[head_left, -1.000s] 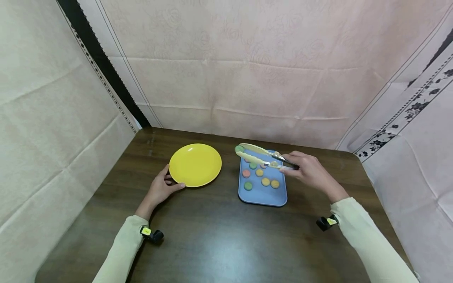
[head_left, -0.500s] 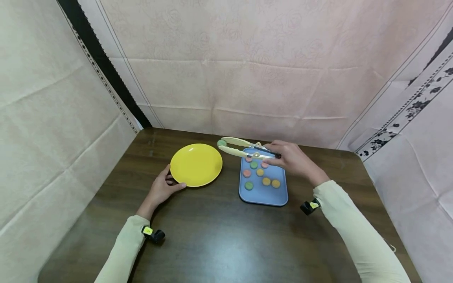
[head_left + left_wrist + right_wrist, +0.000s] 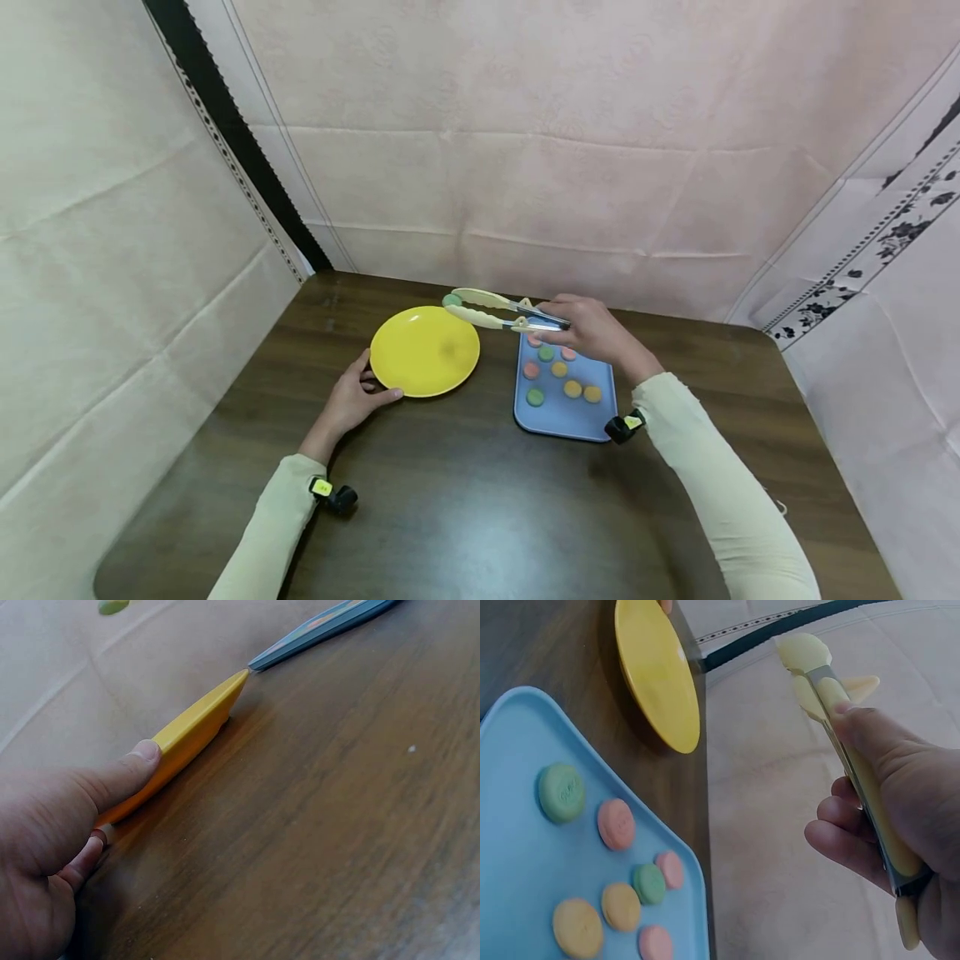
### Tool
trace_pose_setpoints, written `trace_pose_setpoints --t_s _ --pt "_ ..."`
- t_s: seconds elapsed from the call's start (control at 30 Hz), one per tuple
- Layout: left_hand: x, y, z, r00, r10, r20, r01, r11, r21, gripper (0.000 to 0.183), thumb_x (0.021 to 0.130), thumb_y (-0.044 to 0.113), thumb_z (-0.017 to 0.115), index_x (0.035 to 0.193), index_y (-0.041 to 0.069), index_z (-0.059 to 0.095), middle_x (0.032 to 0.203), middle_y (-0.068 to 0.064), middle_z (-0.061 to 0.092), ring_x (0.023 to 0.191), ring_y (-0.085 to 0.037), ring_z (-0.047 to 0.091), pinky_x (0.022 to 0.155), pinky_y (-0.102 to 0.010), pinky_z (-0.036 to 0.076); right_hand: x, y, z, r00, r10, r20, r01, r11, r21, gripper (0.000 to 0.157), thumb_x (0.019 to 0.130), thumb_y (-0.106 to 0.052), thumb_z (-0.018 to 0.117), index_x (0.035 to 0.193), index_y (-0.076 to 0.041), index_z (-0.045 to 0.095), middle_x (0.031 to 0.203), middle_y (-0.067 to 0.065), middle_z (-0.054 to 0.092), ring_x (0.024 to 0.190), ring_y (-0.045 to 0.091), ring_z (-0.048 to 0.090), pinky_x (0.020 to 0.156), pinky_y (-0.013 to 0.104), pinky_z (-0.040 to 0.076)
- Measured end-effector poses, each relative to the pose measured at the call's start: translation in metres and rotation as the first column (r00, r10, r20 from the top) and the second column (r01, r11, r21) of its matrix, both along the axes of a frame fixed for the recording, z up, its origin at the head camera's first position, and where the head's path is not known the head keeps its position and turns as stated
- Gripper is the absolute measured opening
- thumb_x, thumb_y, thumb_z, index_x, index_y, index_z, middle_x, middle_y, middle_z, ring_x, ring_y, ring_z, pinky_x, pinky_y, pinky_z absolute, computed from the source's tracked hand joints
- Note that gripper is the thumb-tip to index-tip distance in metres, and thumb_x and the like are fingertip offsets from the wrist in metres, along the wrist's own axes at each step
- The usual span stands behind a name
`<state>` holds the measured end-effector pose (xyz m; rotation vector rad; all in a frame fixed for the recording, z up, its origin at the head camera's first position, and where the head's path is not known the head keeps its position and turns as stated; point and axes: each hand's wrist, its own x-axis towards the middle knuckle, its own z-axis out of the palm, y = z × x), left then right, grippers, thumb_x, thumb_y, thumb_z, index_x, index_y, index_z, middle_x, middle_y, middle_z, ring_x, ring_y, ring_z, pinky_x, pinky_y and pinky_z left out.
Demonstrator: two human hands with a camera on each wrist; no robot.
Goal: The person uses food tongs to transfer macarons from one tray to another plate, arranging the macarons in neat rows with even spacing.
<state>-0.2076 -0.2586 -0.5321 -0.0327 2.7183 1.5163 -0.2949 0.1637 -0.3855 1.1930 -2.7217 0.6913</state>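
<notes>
My left hand [image 3: 352, 402] holds the near-left rim of a yellow plate [image 3: 420, 354]; in the left wrist view the thumb lies on the rim [image 3: 184, 735] with a finger below. My right hand [image 3: 592, 331] grips a pair of cream-tipped tongs [image 3: 874, 806], thumb along one arm and fingers on the other side. Between the tong tips is a green macaron [image 3: 452, 300], raised over the plate's far right side. Right of the plate lies a blue tray [image 3: 562, 423] with several macarons, among them a yellow one [image 3: 559, 369] and a pink one [image 3: 531, 371].
Plate and tray stand side by side on a dark wooden table [image 3: 457, 483], the tray overlapped by the right forearm's camera. Pale cloth [image 3: 480, 183] hangs behind the table's far edge and at both sides.
The right hand has carried the tongs and green macaron leftward from over the tray to the plate. The left hand keeps its hold on the plate; the head view has shifted slightly.
</notes>
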Motion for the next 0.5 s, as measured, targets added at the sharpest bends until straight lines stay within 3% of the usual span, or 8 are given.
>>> trace_pose_setpoints --t_s 0.2,0.5 --pt "0.001 0.000 0.001 1.000 0.004 -0.003 -0.004 1.000 -0.001 0.116 0.084 0.043 0.085 0.164 0.005 0.012 0.156 -0.024 0.037 0.125 -0.037 0.054 0.105 -0.053 0.047 -0.010 -0.019 -0.016 0.998 -0.012 0.065 0.012 1.000 0.010 0.056 0.095 -0.036 0.075 0.139 -0.002 0.063 0.122 0.012 0.068 0.105 0.027 0.065 0.091 0.045 0.055" --pt "-0.001 0.000 -0.002 1.000 0.001 -0.013 -0.002 1.000 -0.010 0.113 0.084 0.040 0.085 0.165 0.006 0.013 0.156 -0.023 0.037 0.127 -0.037 0.053 0.105 -0.052 0.047 -0.020 -0.045 -0.034 0.999 -0.003 0.049 0.002 1.000 0.027 0.051 0.096 -0.037 0.074 0.134 -0.003 0.068 0.115 0.013 0.070 0.098 0.025 0.066 0.087 0.044 0.054"
